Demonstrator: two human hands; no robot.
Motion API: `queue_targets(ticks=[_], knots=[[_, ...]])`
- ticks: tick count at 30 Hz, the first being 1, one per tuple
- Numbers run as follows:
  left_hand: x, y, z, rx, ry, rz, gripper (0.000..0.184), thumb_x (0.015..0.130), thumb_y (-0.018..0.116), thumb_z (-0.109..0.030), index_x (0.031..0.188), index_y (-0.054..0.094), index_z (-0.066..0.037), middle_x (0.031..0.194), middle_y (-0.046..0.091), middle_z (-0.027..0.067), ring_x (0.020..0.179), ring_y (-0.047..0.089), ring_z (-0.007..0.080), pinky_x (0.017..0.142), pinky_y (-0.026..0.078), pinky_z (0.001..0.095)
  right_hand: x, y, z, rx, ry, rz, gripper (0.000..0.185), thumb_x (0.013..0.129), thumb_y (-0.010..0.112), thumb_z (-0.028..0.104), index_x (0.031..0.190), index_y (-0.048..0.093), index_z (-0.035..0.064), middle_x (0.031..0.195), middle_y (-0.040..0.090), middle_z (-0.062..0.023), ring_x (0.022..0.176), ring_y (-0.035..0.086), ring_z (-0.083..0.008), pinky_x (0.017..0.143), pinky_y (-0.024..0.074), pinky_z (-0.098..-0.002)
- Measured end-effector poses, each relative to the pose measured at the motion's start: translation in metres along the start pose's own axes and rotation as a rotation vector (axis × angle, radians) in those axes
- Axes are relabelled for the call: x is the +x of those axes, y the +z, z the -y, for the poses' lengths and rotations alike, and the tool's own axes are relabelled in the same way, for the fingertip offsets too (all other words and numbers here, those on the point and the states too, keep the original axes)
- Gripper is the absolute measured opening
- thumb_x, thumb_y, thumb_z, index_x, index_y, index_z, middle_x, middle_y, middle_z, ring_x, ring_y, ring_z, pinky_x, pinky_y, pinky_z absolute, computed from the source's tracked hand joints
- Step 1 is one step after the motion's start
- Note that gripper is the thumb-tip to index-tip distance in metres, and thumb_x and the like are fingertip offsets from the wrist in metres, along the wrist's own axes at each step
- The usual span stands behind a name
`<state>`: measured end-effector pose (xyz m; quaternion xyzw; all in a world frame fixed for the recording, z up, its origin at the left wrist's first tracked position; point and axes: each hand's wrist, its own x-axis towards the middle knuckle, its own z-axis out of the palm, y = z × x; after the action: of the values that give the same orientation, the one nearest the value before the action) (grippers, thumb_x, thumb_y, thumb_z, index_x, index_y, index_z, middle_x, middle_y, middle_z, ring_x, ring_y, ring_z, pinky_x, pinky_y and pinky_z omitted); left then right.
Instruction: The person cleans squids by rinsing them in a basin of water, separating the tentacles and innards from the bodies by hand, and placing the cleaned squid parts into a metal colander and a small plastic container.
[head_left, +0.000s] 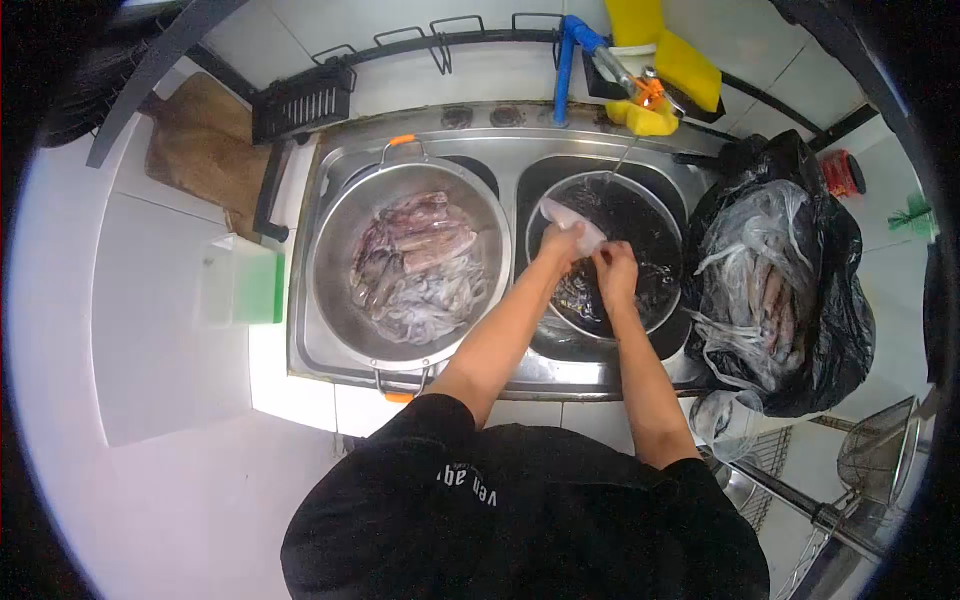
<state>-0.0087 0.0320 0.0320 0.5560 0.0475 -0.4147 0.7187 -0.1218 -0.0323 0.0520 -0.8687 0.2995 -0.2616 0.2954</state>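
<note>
My left hand grips a pale, cleaned squid body over the right-hand basin. Beside it, my right hand has its fingers pinched at the squid's lower end. Both hands are above a round metal bowl of dark-looking water, which sits in the right sink. A wide steel pot with orange handle grips rests over the left sink. Inside it lie reddish squid bodies and a heap of whitish, translucent squid pieces.
Right of the sink, a black bag surrounds a clear plastic bag of squid. A blue faucet and yellow sponges are at the back. A clear container and a strainer are at lower right.
</note>
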Motion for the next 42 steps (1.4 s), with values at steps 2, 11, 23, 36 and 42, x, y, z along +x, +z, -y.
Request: queue_targets(ticks=[2, 11, 23, 36, 42], knots=[[-0.009, 0.012, 0.003, 0.009, 0.038, -0.037, 0.032, 0.084, 0.06, -0.02, 0.108, 0.054, 0.001, 0.095, 0.06, 0.012, 0.083, 0.059, 0.0227, 0.065, 0.047, 0.0373, 0.005, -0.007, 0.01, -0.064, 0.05, 0.022, 0.016, 0.073, 0.065, 0.007, 0.088, 0.064, 0.0007, 0.09, 0.057, -0.0153, 0.076, 0.059, -0.0326, 0.069, 0.047, -0.0365], [-0.004, 0.008, 0.024, 0.038, -0.02, -0.135, 0.03, 0.084, 0.06, -0.017, 0.107, 0.057, 0.002, 0.094, 0.061, 0.0146, 0.079, 0.06, 0.0238, 0.063, 0.047, 0.0355, 0.001, 0.001, -0.009, -0.085, 0.007, 0.087, 0.013, 0.073, 0.062, 0.012, 0.081, 0.065, 0.0016, 0.084, 0.059, -0.0159, 0.077, 0.059, -0.0329, 0.069, 0.047, -0.0384], [-0.01, -0.002, 0.022, 0.29, 0.041, -0.205, 0.03, 0.084, 0.061, -0.021, 0.106, 0.056, 0.0, 0.086, 0.061, 0.012, 0.066, 0.056, 0.0194, 0.052, 0.042, 0.0337, 0.003, 0.022, -0.015, -0.102, 0.032, 0.323, 0.023, 0.072, 0.062, 0.017, 0.08, 0.061, -0.0048, 0.088, 0.058, -0.0262, 0.081, 0.058, -0.0406, 0.074, 0.0474, -0.044], [-0.016, 0.001, 0.015, 0.235, -0.012, -0.245, 0.034, 0.084, 0.06, -0.023, 0.106, 0.052, 0.002, 0.083, 0.06, 0.0129, 0.06, 0.056, 0.0203, 0.048, 0.043, 0.0345, -0.001, 0.019, -0.016, -0.018, -0.028, 0.263, 0.02, 0.074, 0.061, 0.017, 0.08, 0.064, -0.0026, 0.082, 0.059, -0.0251, 0.08, 0.059, -0.0397, 0.071, 0.0477, -0.0438], [-0.013, 0.001, 0.028, 0.247, 0.056, -0.281, 0.038, 0.084, 0.061, -0.027, 0.108, 0.051, 0.002, 0.086, 0.06, 0.0149, 0.066, 0.056, 0.021, 0.056, 0.044, 0.0335, 0.003, 0.017, -0.005, -0.04, 0.181, 0.391, 0.02, 0.071, 0.063, 0.018, 0.076, 0.064, -0.0021, 0.078, 0.059, -0.0254, 0.077, 0.059, -0.0396, 0.07, 0.0464, -0.0433]])
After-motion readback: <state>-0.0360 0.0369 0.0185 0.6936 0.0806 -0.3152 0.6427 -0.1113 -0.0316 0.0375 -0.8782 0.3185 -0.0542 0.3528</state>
